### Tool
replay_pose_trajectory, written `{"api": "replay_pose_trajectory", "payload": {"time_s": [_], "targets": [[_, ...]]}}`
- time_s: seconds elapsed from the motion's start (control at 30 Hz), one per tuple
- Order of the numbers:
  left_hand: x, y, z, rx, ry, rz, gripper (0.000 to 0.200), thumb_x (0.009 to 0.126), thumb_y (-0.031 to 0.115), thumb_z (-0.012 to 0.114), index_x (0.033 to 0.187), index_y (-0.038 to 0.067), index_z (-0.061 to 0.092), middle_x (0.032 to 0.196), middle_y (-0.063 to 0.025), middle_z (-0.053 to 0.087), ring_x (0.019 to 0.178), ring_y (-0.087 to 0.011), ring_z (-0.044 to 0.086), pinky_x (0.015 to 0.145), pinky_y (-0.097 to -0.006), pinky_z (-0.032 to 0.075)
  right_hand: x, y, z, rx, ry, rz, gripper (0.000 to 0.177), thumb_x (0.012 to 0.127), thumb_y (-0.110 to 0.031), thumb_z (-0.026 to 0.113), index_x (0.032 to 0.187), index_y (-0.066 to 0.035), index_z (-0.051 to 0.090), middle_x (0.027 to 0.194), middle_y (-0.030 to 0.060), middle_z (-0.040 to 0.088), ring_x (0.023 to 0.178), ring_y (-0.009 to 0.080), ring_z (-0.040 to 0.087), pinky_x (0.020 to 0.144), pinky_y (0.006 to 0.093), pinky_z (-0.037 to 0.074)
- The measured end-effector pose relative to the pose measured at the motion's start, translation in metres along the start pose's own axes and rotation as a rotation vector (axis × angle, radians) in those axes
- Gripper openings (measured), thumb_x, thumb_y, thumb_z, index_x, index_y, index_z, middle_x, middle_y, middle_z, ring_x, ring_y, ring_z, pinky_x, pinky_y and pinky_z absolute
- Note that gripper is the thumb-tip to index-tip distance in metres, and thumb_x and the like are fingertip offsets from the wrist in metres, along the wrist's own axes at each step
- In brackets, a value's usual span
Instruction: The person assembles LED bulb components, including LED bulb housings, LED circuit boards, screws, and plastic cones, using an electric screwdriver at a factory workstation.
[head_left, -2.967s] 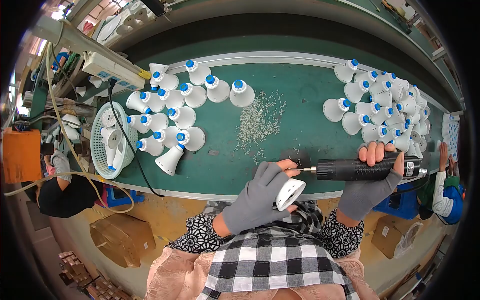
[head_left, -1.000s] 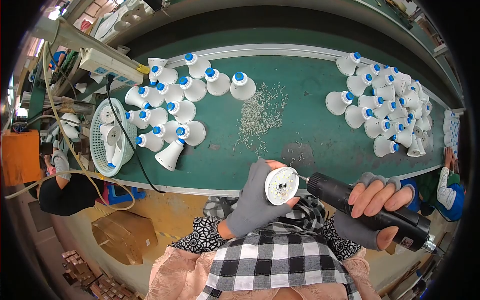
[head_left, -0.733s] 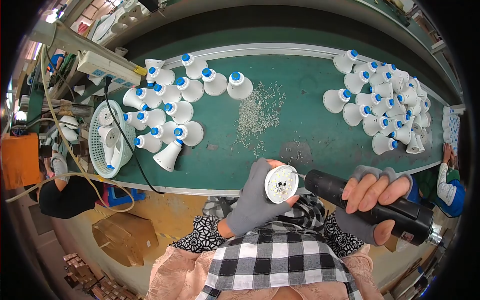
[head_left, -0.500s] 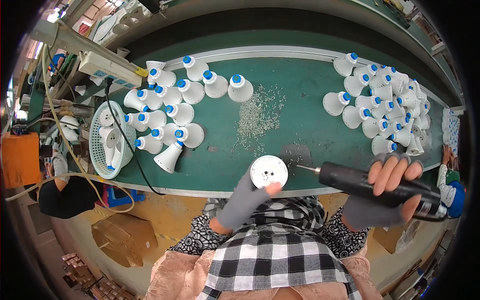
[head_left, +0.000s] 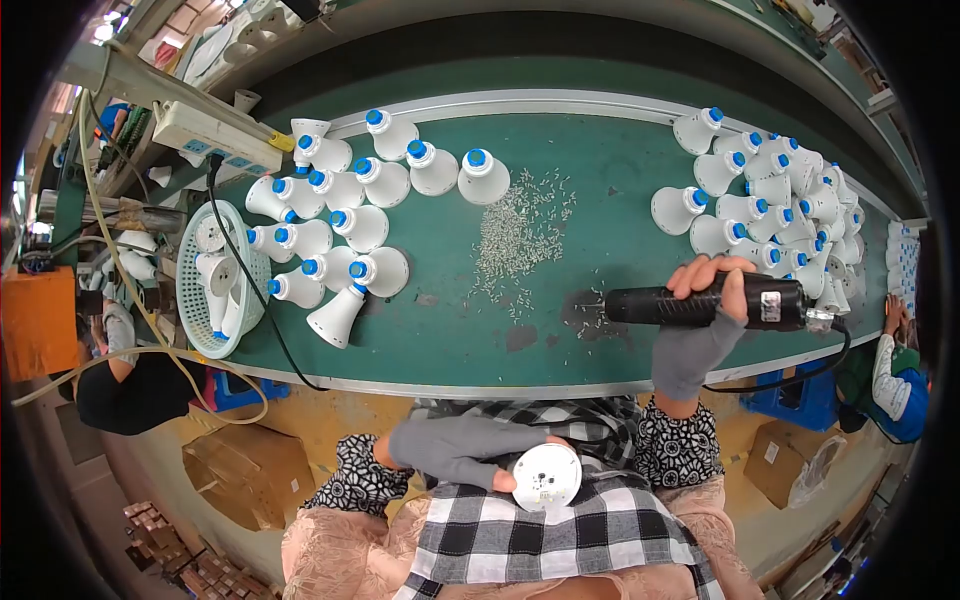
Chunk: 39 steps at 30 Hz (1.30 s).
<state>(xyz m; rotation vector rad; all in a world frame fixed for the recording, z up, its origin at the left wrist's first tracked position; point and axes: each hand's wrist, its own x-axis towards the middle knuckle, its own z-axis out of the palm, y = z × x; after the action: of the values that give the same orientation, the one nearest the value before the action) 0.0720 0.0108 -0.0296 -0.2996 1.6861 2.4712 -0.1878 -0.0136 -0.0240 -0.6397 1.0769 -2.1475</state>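
My left hand (head_left: 470, 450), in a grey fingerless glove, grips a white lamp housing (head_left: 548, 476) in front of my lap. Its round face, with a small circuit board, is turned up toward me. My right hand (head_left: 705, 310), gloved likewise, is wrapped round a black electric screwdriver (head_left: 660, 307) above the table. The front end of the tool is over a few loose screws at the edge of a scattered pile of small screws (head_left: 515, 245); its bit cannot be made out.
White lamp housings with blue caps (head_left: 382, 185) stand at the left, and a larger cluster (head_left: 765, 205) at the right. A pale basket (head_left: 190, 300) holds several parts. A black cord (head_left: 232, 255) hangs from a power strip (head_left: 215, 140). Another person's hand (head_left: 893, 313) is at far right.
My left hand has drawn the lamp housing down from the table edge to my lap. My right hand has moved the screwdriver up and left, over the loose screws.
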Motion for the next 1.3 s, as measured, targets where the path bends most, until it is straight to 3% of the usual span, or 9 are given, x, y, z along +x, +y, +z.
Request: {"api": "replay_pose_trajectory", "payload": {"time_s": [0.07,0.17,0.27,0.4,0.6,0.77,1.0,1.13,1.3], "targets": [[0.0,0.01,-0.01,0.144,-0.058,-0.061,0.083,0.086,0.059,0.06,0.141,0.001,0.039,0.13,-0.016,0.05,0.12,-0.0301,0.05,0.101,-0.0381,0.037,0.0,0.006,0.002,-0.029,0.004,-0.001,0.015,0.09,-0.015,0.052,0.097,-0.003,0.047,0.071,0.0061,0.049,0.061,0.0169,0.049,0.061,0.0328,0.043],[0.006,0.007,-0.016,0.265,-0.109,0.147,0.084,0.087,0.06,0.057,0.14,-0.001,0.037,0.129,-0.0167,0.049,0.118,-0.0294,0.05,0.098,-0.0378,0.039,-0.001,0.012,0.003,-0.062,-0.014,-0.025,0.015,0.088,-0.014,0.054,0.095,-0.002,0.047,0.07,0.0067,0.049,0.059,0.0174,0.05,0.06,0.0329,0.045],[0.01,0.002,-0.009,-0.098,-0.244,0.085,0.087,0.085,0.06,0.059,0.141,-0.002,0.032,0.128,-0.0176,0.048,0.118,-0.0276,0.049,0.096,-0.0367,0.039,-0.003,0.016,0.004,-0.086,-0.024,-0.048,0.016,0.086,-0.012,0.056,0.094,-0.001,0.048,0.069,0.0071,0.05,0.057,0.0179,0.051,0.058,0.033,0.046],[0.012,0.006,-0.002,-0.297,-0.217,0.167,0.078,0.084,0.043,0.067,0.139,-0.001,0.034,0.124,-0.018,0.051,0.114,-0.0269,0.051,0.095,-0.0378,0.042,-0.003,0.019,0.004,-0.087,-0.002,-0.049,0.016,0.084,-0.011,0.056,0.092,0.0,0.048,0.066,0.0074,0.05,0.056,0.0181,0.051,0.057,0.0333,0.047],[0.01,0.007,-0.003,-0.299,0.343,0.007,0.084,0.057,0.032,0.086,0.127,0.003,0.05,0.118,-0.0065,0.056,0.111,-0.0165,0.053,0.096,-0.0314,0.042,-0.005,0.021,0.004,-0.103,-0.024,-0.062,0.014,0.085,-0.011,0.055,0.091,-0.001,0.048,0.067,0.0071,0.049,0.057,0.0179,0.05,0.058,0.0332,0.046],[0.029,0.001,-0.013,0.071,0.782,0.094,0.076,0.064,0.028,0.082,0.128,0.004,0.05,0.136,-0.0072,0.045,0.122,-0.0179,0.047,0.104,-0.032,0.036,-0.005,-0.004,0.006,0.013,0.071,0.024,0.017,0.093,-0.023,0.05,0.093,-0.006,0.049,0.073,0.0044,0.048,0.062,0.0154,0.047,0.063,0.0319,0.041],[0.045,0.006,-0.009,0.09,0.667,0.217,0.068,0.064,0.031,0.083,0.119,0.002,0.053,0.144,-0.0118,0.036,0.132,-0.0253,0.037,0.107,-0.0369,0.034,-0.003,-0.04,0.001,0.193,0.047,0.042,0.026,0.097,-0.033,0.047,0.097,-0.008,0.05,0.073,0.0013,0.042,0.064,0.0129,0.043,0.064,0.0305,0.037],[0.047,0.009,-0.008,0.061,0.615,0.268,0.087,0.061,0.028,0.085,0.134,0.003,0.045,0.141,-0.0103,0.042,0.124,-0.0208,0.047,0.106,-0.0346,0.036,-0.007,-0.049,0.005,0.239,0.008,0.038,0.026,0.098,-0.033,0.046,0.098,-0.008,0.049,0.073,0.0006,0.041,0.062,0.0117,0.041,0.063,0.0286,0.036],[0.044,0.023,-0.002,0.095,0.662,0.2,0.077,0.061,0.029,0.086,0.126,0.004,0.053,0.137,-0.0121,0.044,0.125,-0.0239,0.046,0.105,-0.0355,0.036,-0.009,-0.053,0.005,0.229,-0.022,0.022,0.026,0.097,-0.034,0.046,0.098,-0.008,0.048,0.072,0.0003,0.041,0.061,0.011,0.041,0.063,0.0282,0.036]]}}
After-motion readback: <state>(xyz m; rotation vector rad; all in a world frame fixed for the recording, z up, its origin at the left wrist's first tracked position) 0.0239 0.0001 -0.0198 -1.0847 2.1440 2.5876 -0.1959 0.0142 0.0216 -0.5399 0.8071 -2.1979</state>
